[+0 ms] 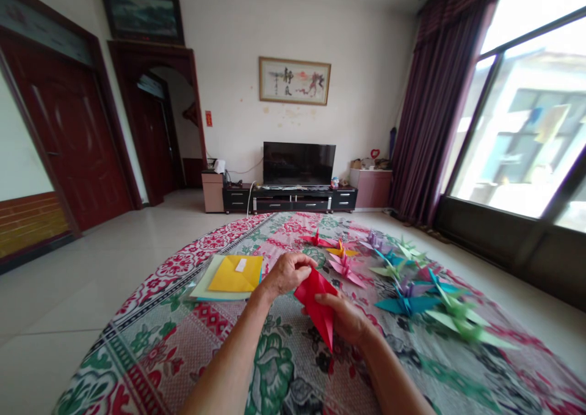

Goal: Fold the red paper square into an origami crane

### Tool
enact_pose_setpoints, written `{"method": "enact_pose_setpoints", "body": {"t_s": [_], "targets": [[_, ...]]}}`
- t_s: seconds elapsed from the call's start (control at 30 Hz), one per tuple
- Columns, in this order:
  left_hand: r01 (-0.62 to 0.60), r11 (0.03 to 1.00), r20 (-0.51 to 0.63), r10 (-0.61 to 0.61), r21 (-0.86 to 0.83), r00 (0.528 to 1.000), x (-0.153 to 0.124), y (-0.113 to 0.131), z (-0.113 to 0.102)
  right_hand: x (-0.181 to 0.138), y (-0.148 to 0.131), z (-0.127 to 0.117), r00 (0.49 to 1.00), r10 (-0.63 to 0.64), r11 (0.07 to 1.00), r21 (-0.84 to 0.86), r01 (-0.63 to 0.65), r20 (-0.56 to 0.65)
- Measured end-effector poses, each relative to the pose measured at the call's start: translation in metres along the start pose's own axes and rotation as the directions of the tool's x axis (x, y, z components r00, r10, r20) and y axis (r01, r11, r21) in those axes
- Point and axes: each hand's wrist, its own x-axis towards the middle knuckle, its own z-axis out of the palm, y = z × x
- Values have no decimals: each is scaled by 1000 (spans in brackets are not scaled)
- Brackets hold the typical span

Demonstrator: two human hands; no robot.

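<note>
A red sheet of origami paper (319,308), folded into a long pointed shape, is held above the table between my two hands. My left hand (289,273) pinches its upper left corner with thumb and fingers. Around its right side my right hand (343,317) is closed, the thumb lying on the paper's face and the fingers partly hidden behind it. The lower point of the paper hangs toward me. Just beyond my hands lie a pink paper crane (347,270), an orange paper crane (341,249) and a red paper crane (317,240).
A stack of paper with a yellow sheet (227,277) on top lies left of my hands. Several more cranes, among them a blue crane (406,302) and a green crane (462,317), spread over the right side. A patterned cloth (183,354) covers the round table.
</note>
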Motion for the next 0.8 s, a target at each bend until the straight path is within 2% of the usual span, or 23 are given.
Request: {"method": "enact_pose_setpoints", "body": {"t_s": [0.33, 0.5, 0.8], "targets": [[76, 997, -42, -76, -10, 996, -1, 1, 2, 1, 1, 1, 1000, 18, 1000, 22, -18, -10], [35, 999, -70, -37, -42, 997, 0, 4, 4, 0, 1, 1, 1000, 24, 999, 26, -24, -15], [58, 983, 2, -58, -174, 998, -3, 3, 0, 1, 3, -2, 1000, 18, 1000, 17, -18, -3]]}}
